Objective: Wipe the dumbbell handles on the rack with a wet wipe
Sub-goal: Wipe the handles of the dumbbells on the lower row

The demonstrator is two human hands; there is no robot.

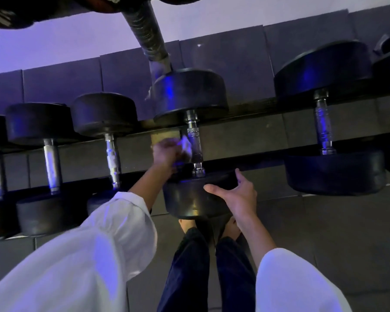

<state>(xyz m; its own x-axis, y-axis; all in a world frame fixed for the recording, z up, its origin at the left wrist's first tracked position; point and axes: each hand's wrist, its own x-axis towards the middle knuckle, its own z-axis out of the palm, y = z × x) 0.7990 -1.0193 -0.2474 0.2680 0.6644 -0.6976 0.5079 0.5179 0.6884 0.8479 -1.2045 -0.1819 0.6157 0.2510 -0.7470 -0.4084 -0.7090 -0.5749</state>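
The wet wipe (186, 145) is pinched in the left grip (167, 154), just beside the middle dumbbell handle (195, 145) on the rack (257, 110). The right grip (236, 194) is laid open on the near head (185, 199). Tbh the knurling should probably be wrapped fully and twisted.

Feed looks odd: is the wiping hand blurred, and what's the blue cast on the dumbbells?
Head view: the left hand and wet wipe are motion-smeared; the right hand is sharp; dim blue-violet light glints on the middle dumbbell and its handle.

Legible text: none. White lettering on dark object (104, 3), above-left of middle dumbbell (190, 93): cropped, unreadable.
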